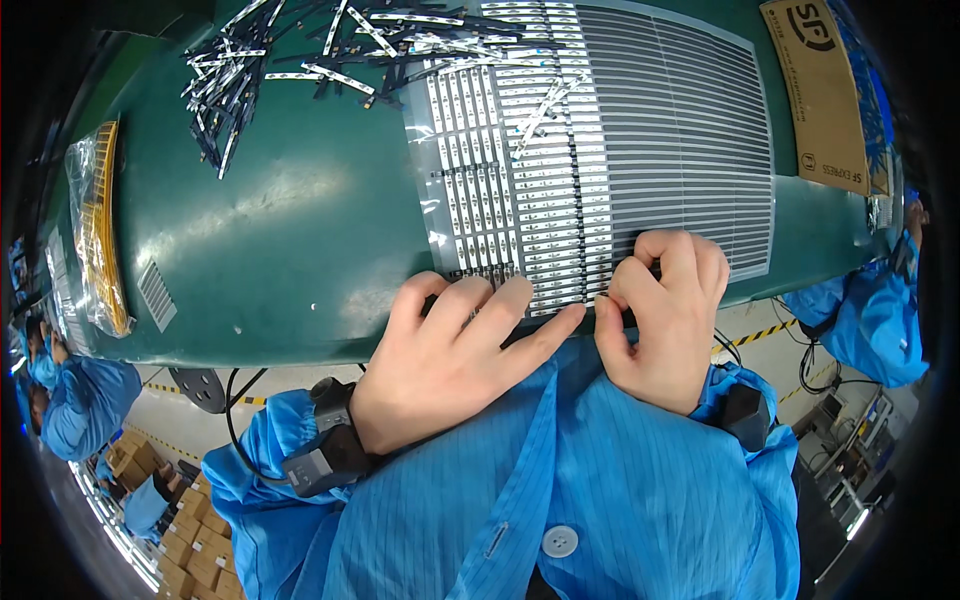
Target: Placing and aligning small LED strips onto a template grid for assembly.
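A clear film sheet (760, 180) lies on the green table (250, 250). Its right part carries dark grey stripes (680, 130); rows of narrow white strips with dark parts (560, 220) cover its left part. My left hand (450, 345) rests over the near left end of those rows, fingers bent and apart, thumb stretched toward the near edge. Just right of it, my right hand (660, 310) is closed in a pinch at the sheet's near edge. Whatever lies between its fingertips is hidden. Loose strips (545, 115) lie across the rows farther up.
A tangled pile of black and white strips (235, 85) spreads over the far side. Yellow strips in a clear bag (100, 230) lie at the left, beside a small striped piece (157, 295). A cardboard box (820, 100) stands at the far right. Other people in blue work nearby.
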`<state>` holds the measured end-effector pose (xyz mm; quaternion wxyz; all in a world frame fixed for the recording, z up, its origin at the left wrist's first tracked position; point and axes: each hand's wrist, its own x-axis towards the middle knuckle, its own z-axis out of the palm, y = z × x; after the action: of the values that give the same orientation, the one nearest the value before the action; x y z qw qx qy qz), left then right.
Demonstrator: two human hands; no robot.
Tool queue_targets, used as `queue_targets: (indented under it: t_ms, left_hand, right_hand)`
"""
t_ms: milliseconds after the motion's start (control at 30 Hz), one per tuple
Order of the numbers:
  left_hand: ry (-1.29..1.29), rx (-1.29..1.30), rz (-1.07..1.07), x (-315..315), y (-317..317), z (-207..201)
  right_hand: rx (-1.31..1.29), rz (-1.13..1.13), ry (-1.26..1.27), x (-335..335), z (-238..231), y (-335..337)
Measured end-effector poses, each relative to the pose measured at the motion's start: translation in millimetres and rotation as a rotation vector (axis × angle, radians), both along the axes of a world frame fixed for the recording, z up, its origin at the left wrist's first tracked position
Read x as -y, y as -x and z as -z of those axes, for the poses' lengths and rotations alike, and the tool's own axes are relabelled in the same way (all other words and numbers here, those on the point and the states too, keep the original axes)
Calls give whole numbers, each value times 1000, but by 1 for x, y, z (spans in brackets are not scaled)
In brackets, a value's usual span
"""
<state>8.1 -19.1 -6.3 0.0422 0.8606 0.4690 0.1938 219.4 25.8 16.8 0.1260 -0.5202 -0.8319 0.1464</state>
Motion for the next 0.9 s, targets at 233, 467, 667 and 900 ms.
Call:
queue_targets:
  t_ms: [233, 467, 667, 900]
  left_hand:
    - [21, -32, 13, -1, -4, -3]
    - [59, -29, 40, -9, -13, -8]
    - [55, -45, 45, -11, -14, -7]
    - [44, -25, 29, -8, -14, -3]
  right_hand:
    - [-193, -27, 62, -7, 12, -33]
    - [-250, -171, 15, -4, 13, -45]
    - [-323, -159, -12, -7, 18, -37]
    - [-256, -200, -11, -14, 13, -30]
